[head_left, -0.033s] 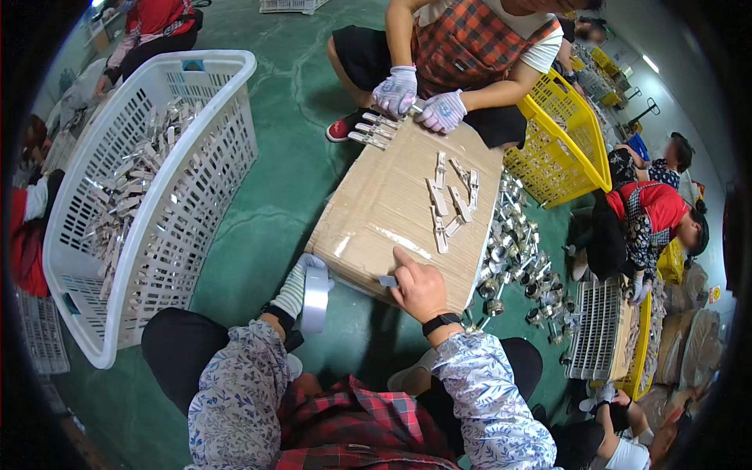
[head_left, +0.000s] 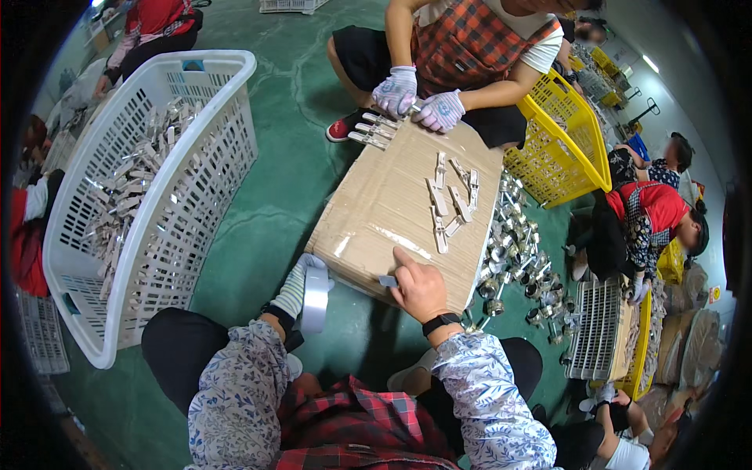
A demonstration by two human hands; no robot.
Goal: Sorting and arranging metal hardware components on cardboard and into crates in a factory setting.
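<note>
My left hand (head_left: 294, 280), in a striped knit glove, grips a wide roll of silvery-grey tape (head_left: 316, 301) beside the near left corner of a cardboard-covered surface (head_left: 368, 205). At the near edge of that cardboard is my bare right hand (head_left: 421, 288), index finger stretched forward over it. A short grey strip (head_left: 387, 280), probably tape, sticks out between its thumb and index finger. Several pale clamp-like metal pieces (head_left: 437, 197) lie on the cardboard's right half. Opposite me, a co-worker's gloved hands (head_left: 419, 103) hold a small metal part at the far edge, near a row of similar pieces (head_left: 374, 130).
A large white crate (head_left: 184, 184) full of metal pieces stands on the left. Round metal fittings (head_left: 513, 251) lie heaped on the green floor right of the cardboard. A yellow crate (head_left: 560, 145) is behind them. Other people work among crates along the right.
</note>
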